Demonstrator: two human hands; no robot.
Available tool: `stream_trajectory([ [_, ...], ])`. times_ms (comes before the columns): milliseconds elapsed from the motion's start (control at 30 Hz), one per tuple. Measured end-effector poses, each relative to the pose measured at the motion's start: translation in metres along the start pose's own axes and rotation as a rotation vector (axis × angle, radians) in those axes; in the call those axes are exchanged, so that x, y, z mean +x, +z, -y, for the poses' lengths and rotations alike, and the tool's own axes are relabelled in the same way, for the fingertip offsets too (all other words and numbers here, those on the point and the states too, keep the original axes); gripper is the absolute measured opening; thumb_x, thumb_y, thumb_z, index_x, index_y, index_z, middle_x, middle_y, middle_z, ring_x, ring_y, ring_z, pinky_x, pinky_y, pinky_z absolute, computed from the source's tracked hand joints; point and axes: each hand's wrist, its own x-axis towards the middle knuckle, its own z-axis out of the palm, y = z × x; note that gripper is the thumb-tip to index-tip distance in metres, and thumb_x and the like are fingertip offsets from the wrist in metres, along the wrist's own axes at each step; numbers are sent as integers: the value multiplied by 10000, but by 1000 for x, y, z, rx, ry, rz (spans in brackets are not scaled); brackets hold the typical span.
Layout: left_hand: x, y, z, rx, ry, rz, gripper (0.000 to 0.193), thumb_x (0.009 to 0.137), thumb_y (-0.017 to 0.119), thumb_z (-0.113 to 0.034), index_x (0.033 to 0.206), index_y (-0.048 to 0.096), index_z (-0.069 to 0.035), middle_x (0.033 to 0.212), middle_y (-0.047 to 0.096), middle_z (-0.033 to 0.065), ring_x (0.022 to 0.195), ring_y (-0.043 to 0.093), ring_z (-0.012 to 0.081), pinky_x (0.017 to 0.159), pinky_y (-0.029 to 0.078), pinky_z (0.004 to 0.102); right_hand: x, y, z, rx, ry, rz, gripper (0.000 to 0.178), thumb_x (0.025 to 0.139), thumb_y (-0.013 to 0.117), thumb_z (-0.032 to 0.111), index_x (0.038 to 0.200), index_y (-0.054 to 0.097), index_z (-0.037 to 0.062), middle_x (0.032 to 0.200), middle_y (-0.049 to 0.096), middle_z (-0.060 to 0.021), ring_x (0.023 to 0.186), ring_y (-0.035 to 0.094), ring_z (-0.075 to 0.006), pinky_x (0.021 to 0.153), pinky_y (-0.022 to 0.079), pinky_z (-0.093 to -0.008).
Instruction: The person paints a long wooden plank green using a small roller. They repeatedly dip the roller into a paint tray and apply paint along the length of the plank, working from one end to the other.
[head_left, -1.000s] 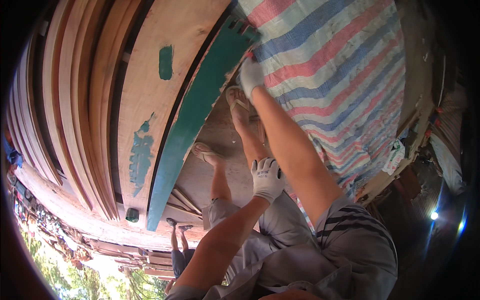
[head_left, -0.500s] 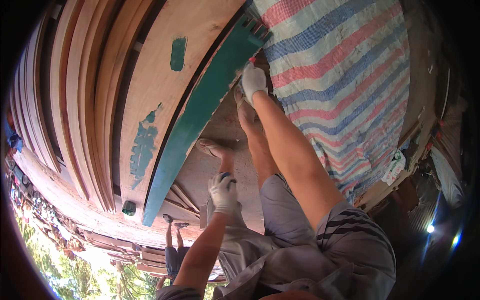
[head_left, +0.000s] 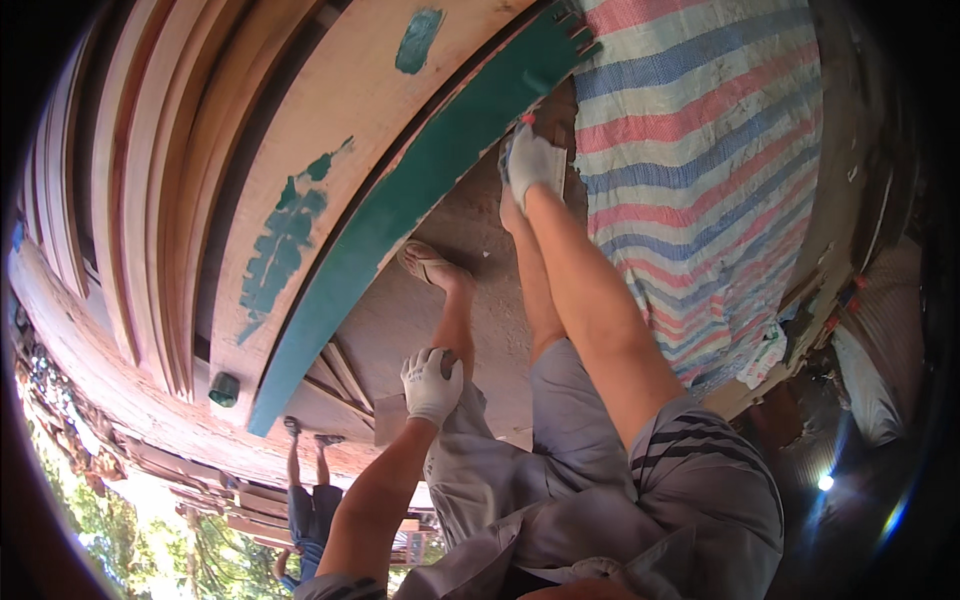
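Observation:
A long board coated in dark green paint (head_left: 400,200) runs diagonally past my feet; its far end has ragged paint strokes over bare patches. My right hand (head_left: 533,165), in a white glove with a dark palm, reaches beside the far part of this board. It is closed on a small tool with a red end (head_left: 527,118); the rest of the tool is hidden. My left hand (head_left: 433,387), gloved alike, is at my left knee with fingers curled in. Whatever it may hold is hidden.
Left of the green board lies a bare wooden board (head_left: 375,100) with green paint patches and a small green container (head_left: 224,390) near its end. Stacked planks (head_left: 150,180) stand further left. A striped woven sheet (head_left: 700,190) covers the right. Another person (head_left: 315,500) stands beyond the boards.
The view has shifted, with the boards sitting further up and left. My right hand has drawn back slightly along the green board. My left hand has settled at my knee.

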Motion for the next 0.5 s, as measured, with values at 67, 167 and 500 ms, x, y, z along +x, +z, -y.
stream_trajectory([
  [67, 3, -2, 3, -19, 43, -6, 298, 908, 745, -319, 1118, 766, -108, 1213, 725, 105, 1227, 636, 348, 1129, 429, 510, 41, 4, -18, -127, -43, -96, 776, 1133, 317, 583, 1128, 776, -43, 1059, 807, -217, 1091, 759, -408, 930, 573, -487],
  [167, -1, 2, 17, -48, 41, -51, 289, 910, 741, -314, 1114, 764, -111, 1214, 724, 99, 1241, 631, 340, 1158, 406, 512, 32, 52, -86, -279, -99, -86, 781, 1132, 319, 563, 1151, 756, -85, 1111, 783, -299, 1143, 741, -446, 953, 568, -501],
  [500, -25, 11, 48, -191, 16, -108, 311, 912, 733, -311, 1152, 765, -116, 1238, 726, 98, 1277, 619, 336, 1199, 365, 534, -141, 109, -194, -298, -44, 301, 648, 1137, 423, 521, 1058, 758, -28, 985, 795, -238, 944, 794, -354, 788, 611, -456],
])
